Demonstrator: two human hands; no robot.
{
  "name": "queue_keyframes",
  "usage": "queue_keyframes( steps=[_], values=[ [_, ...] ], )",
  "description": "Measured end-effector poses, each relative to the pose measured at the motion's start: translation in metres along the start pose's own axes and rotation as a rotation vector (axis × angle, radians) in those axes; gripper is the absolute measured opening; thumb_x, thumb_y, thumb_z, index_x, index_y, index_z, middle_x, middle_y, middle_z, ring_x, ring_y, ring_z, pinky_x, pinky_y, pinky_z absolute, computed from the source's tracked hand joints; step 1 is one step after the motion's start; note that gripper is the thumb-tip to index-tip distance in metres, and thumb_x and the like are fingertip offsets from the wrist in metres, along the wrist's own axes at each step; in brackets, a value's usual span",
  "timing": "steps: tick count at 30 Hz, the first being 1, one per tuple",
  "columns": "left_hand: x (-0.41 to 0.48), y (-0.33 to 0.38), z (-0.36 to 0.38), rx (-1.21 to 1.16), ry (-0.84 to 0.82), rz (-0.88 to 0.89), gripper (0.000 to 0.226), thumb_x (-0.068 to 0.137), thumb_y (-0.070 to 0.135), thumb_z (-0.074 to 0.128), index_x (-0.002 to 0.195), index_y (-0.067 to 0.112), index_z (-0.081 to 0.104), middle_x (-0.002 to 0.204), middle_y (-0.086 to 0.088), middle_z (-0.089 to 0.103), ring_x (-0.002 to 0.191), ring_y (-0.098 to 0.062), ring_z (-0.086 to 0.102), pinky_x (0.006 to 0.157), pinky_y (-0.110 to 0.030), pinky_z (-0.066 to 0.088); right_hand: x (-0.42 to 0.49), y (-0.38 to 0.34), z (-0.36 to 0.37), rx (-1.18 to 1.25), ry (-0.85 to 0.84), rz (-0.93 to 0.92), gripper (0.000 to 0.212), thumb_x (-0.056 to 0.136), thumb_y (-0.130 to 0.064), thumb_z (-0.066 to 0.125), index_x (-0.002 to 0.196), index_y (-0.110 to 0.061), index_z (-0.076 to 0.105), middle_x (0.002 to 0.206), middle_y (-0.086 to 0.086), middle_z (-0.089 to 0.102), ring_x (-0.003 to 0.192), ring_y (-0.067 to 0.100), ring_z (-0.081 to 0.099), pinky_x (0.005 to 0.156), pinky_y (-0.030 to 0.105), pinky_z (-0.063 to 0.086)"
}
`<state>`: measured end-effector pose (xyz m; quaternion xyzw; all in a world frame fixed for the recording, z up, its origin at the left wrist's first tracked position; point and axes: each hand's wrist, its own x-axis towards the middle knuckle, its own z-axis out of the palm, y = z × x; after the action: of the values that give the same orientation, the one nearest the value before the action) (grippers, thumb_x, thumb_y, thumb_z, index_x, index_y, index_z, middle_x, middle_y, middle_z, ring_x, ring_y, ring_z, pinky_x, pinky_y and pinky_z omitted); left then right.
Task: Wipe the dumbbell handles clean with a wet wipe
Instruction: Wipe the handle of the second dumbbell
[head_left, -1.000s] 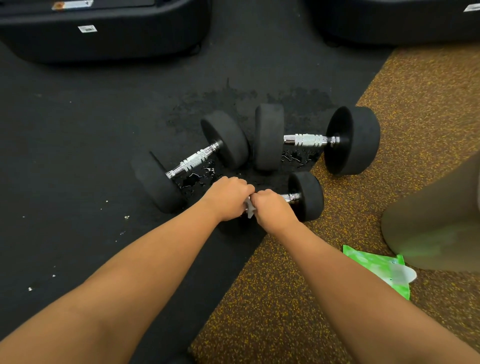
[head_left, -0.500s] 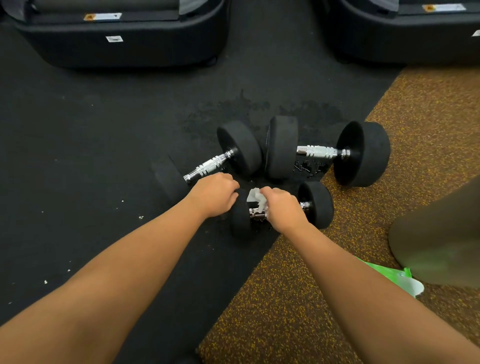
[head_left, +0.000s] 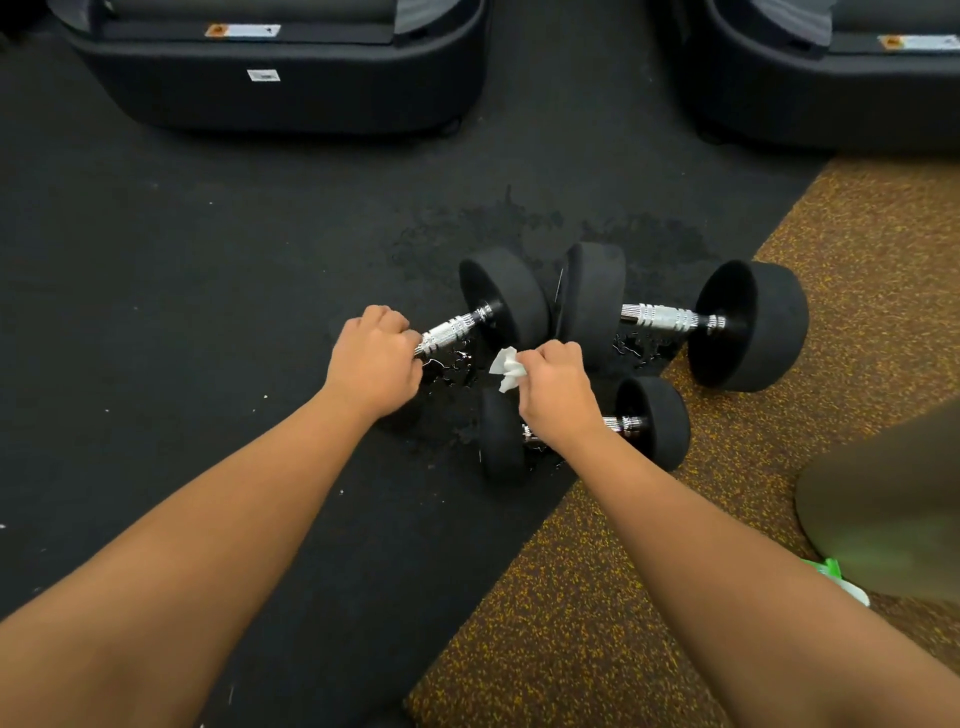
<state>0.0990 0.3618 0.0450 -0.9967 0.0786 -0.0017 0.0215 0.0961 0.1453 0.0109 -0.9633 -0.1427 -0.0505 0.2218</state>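
Chrome handle (head_left: 452, 328): knurled, rigid, likely slippery; clenched in left hand (head_left: 371, 358).
Wet wipe (head_left: 508, 368): limp, light; pinched by right hand (head_left: 558, 397).
Left dumbbell (head_left: 506, 296): probably heavy, roll-prone.

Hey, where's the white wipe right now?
Head view, centre: the white wipe is bunched in the right hand, over the nearest dumbbell, right of the left hand gripping the left dumbbell.

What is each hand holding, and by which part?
Left hand grips the left dumbbell by its handle; right hand pinches a crumpled wipe by one end, the rest sticking out.
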Motion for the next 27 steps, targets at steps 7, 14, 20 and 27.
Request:
queue_keyframes(
  steps=[7,14,20,27],
  values=[
    [-0.001,-0.016,-0.002,-0.007,-0.106,-0.137,0.061,0.084,0.043,0.061,0.135,0.013,0.047,0.138,-0.01,0.043,0.129,-0.03,0.036,0.098,-0.044,0.039,0.022,-0.016,0.009,0.044,-0.098,-0.006,0.024,0.086,-0.003,0.05,0.105,0.0,0.063,0.099,0.017,0.054,0.094,0.032,0.048,0.072,0.041,0.046],
    [0.005,-0.016,-0.001,-0.074,-0.185,-0.217,0.061,0.083,0.045,0.06,0.13,0.009,0.045,0.138,-0.012,0.04,0.126,-0.03,0.039,0.096,-0.041,0.042,0.043,-0.033,0.013,0.074,-0.105,0.0,0.026,0.081,0.004,0.05,0.106,-0.005,0.051,0.096,0.014,0.057,0.081,0.033,0.054,0.067,0.039,0.045],
    [0.005,-0.015,0.0,-0.175,-0.185,-0.272,0.059,0.084,0.04,0.064,0.129,0.007,0.046,0.145,-0.011,0.033,0.132,-0.029,0.035,0.098,-0.041,0.042,0.057,-0.038,0.022,0.035,-0.11,0.018,0.028,0.079,0.005,0.05,0.105,-0.007,0.053,0.096,0.011,0.058,0.082,0.034,0.053,0.063,0.037,0.042],
    [0.006,-0.016,-0.002,-0.25,-0.214,-0.313,0.071,0.084,0.04,0.068,0.138,0.005,0.039,0.153,-0.01,0.023,0.141,-0.026,0.024,0.105,-0.043,0.039,0.073,-0.039,0.033,0.004,-0.114,0.048,0.024,0.079,0.005,0.054,0.099,-0.007,0.058,0.095,0.013,0.059,0.088,0.032,0.052,0.064,0.034,0.04]
  ],
)
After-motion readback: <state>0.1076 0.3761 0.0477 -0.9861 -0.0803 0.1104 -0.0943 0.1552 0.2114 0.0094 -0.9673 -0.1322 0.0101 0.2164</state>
